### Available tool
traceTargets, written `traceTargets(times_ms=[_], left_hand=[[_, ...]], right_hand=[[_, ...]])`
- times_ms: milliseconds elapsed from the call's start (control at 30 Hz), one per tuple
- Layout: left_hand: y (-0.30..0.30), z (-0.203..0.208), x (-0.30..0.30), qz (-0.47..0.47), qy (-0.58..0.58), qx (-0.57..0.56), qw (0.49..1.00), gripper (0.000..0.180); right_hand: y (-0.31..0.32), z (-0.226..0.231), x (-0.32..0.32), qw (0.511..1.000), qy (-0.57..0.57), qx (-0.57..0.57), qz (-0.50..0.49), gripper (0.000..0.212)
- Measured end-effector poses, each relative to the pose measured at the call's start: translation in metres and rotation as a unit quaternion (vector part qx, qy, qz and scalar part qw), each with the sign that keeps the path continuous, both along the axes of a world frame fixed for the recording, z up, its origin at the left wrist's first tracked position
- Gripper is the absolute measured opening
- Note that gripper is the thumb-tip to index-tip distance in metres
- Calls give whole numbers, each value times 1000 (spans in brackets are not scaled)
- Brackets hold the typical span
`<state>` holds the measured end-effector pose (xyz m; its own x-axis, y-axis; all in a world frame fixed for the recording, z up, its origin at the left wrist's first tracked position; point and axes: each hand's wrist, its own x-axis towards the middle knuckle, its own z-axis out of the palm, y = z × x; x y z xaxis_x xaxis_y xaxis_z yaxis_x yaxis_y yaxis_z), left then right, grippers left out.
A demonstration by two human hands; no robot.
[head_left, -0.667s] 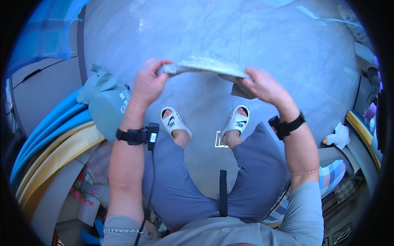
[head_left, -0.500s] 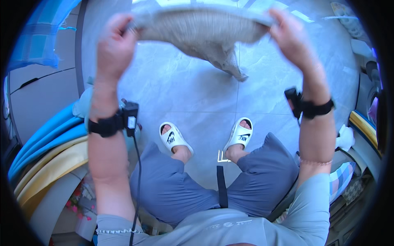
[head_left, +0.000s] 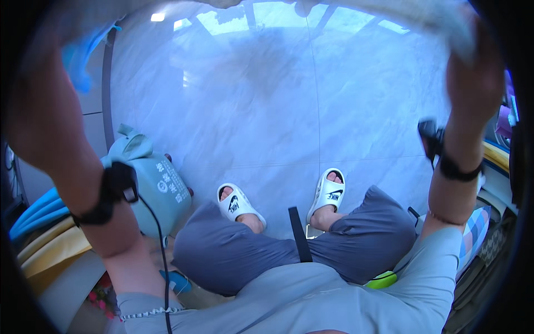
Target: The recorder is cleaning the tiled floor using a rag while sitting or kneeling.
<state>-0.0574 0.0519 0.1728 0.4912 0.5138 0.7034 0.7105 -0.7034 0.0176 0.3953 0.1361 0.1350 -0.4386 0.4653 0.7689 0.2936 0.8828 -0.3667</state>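
Note:
A grey-brown cloth (head_left: 384, 12) is stretched overhead between my raised hands, and only its lower edge shows along the top of the view. My left hand (head_left: 41, 83) is at the upper left, dark and smeared against the rim, on the cloth's left end. At the upper right my right hand (head_left: 475, 72) is closed on the other end, its fingers blurred. Each forearm carries a black strap with a small device, the left strap (head_left: 100, 197) trailing a cable. What kind of cloth it is cannot be made out.
I stand in white slides (head_left: 240, 205) on a shiny grey tiled floor (head_left: 250, 111). A pale green rounded bag (head_left: 153, 186) with a knotted top sits by my left leg. Blue and yellow curved panels (head_left: 50, 222) lie at the left, a checked cushion (head_left: 474, 236) at the right.
Both hands have swung up and apart, lifting the cloth from in front of me to the top edge. The pale green bag has come into fuller view.

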Motion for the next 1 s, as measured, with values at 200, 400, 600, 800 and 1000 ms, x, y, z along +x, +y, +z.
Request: traceTargets(times_ms=[200,400,600,800,1000], left_hand=[[-91,-204,22,-21,-16,-429,903,23],[-193,-363,42,-157,85,-662,728,16],[-184,-367,38,-47,10,-801,597,32],[-25,-372,-1,288,-30,-458,841,47],[-2,-445,135,280,-107,-368,880,57]], right_hand=[[-88,-196,5,930,-236,-270,78,22],[-171,-326,20,680,-513,-460,251,13],[-134,-322,-21,581,-554,-551,229,19],[-9,-340,-65,900,-158,-382,-141,38],[-27,-378,-100,918,-41,-295,-263,42]])
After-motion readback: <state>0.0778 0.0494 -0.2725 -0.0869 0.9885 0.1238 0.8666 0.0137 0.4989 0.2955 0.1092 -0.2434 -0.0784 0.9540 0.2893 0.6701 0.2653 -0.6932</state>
